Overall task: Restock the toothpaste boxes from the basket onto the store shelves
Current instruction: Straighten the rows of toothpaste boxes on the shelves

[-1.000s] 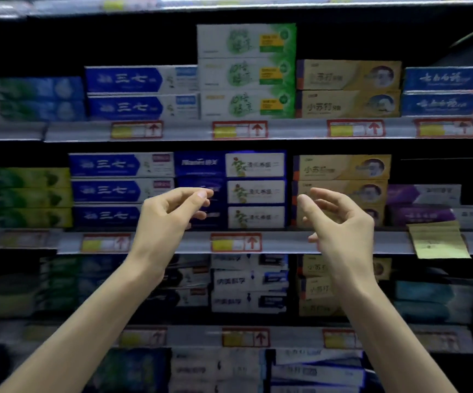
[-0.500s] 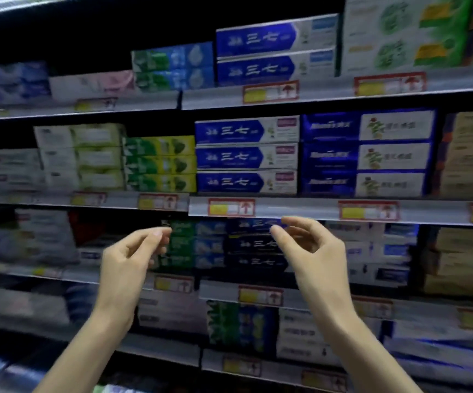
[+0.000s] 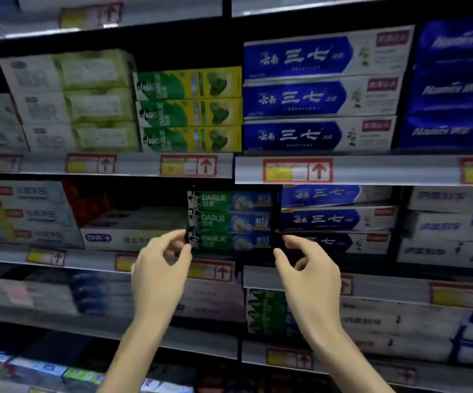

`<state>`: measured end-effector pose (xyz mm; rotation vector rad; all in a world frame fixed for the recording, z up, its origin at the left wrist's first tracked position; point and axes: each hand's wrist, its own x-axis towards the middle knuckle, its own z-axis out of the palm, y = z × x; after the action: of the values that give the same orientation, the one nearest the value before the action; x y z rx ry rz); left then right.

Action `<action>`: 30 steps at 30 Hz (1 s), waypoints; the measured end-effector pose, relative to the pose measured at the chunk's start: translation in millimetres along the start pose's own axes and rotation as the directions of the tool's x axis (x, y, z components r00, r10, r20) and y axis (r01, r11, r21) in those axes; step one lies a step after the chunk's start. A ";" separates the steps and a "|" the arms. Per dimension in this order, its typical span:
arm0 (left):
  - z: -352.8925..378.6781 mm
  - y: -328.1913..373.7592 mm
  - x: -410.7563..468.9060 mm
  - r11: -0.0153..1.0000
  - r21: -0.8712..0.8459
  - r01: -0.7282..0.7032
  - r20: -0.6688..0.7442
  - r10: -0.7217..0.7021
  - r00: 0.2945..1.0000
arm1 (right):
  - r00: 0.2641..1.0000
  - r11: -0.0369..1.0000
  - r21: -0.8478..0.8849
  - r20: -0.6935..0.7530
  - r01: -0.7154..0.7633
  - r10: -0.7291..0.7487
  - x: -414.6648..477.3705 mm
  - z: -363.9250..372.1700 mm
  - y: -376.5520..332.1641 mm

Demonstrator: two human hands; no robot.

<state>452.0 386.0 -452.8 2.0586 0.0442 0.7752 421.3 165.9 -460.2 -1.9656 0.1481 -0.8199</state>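
A stack of three green-and-blue Darlie toothpaste boxes (image 3: 229, 221) sits on the third shelf (image 3: 93, 260) from the top. My left hand (image 3: 158, 276) is raised in front of it, its loosely curled fingertips at the left end of the bottom box (image 3: 229, 241). On the other side, my right hand (image 3: 307, 275) is up beside that box's right end, fingers loosely curled. Neither hand holds anything. The basket is out of view.
Blue-and-white boxes (image 3: 323, 97) and green-and-yellow Darlie boxes (image 3: 189, 112) fill the shelf above. More blue boxes (image 3: 334, 219) stand right of the stack, and a white box (image 3: 133, 238) lies to its left. Price-tag rails (image 3: 297, 170) line each shelf edge.
The view has swung left and down along the shelves. Both hands stayed raised and empty and now frame the bottom Darlie box of the lower stack.
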 end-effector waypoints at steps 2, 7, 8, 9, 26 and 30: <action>6.6 -5.0 17.2 0.984 0.175 -0.020 -0.029 0.025 0.999 | 0.999 0.997 -0.065 -0.028 0.032 -0.034 4.1 13.5 3.9; 20.3 -13.9 54.0 0.870 0.491 -0.049 -0.010 0.062 0.998 | 0.998 0.981 -0.193 -0.058 0.022 -0.034 14.7 44.5 8.7; 22.3 -15.0 58.1 0.860 0.507 -0.053 0.002 0.060 0.998 | 0.998 0.977 -0.213 -0.058 0.013 -0.026 16.1 49.2 9.5; 23.8 -16.1 61.1 0.857 0.513 -0.051 0.014 0.051 0.999 | 0.998 0.972 -0.237 -0.060 0.002 -0.017 17.2 53.3 10.3; 32.8 -21.3 81.9 0.914 0.388 0.120 0.056 -0.153 0.987 | 0.989 0.914 -0.404 -0.143 -0.033 -0.028 32.4 75.9 10.5; 28.7 -16.9 79.8 0.948 0.284 0.145 0.040 -0.163 0.986 | 0.979 0.913 -0.407 -0.195 -0.029 -0.056 36.0 78.0 13.9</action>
<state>535.8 399.7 -436.5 2.3139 0.2921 0.6346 499.0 200.8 -478.2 -2.2684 0.4606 -1.0650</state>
